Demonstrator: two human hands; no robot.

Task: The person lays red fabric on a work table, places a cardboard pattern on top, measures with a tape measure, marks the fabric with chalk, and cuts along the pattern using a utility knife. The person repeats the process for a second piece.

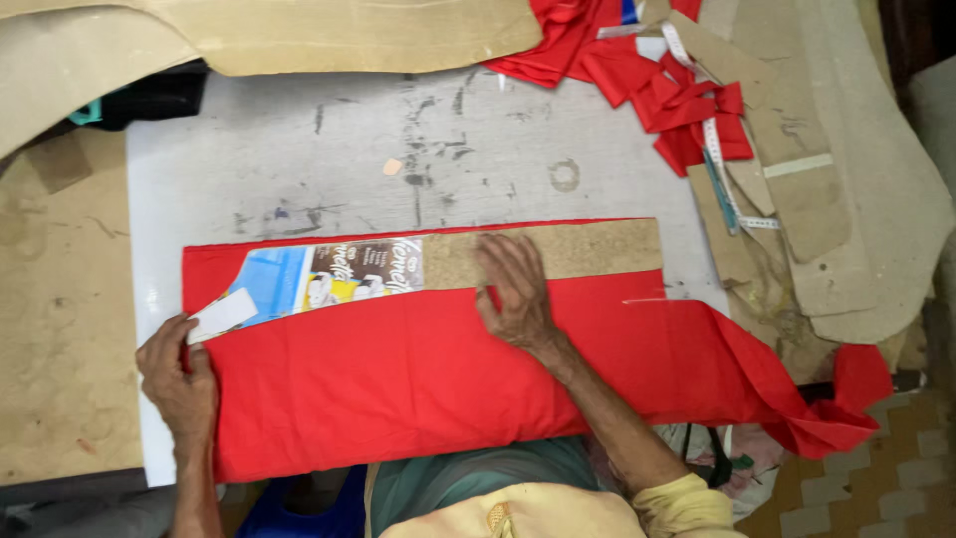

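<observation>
My right hand lies flat and open, fingers spread, pressing down on a long cardboard strip. It holds nothing; it just pushes. The strip lies along the top edge of a big red cloth, and my palm rests partly on the cloth too. One end of the strip has a colourful printed picture on it, and the other end is plain brown. My left hand is at the left end of the cloth. Its fingers are closed on a small white piece, which touches the end of the strip. The red cloth is spread on a white table with dark marks, and one end hangs off the right side. At the far right corner there is a pile of red scraps and a measuring tape. Big brown cardboard sheets lie around the table.
</observation>
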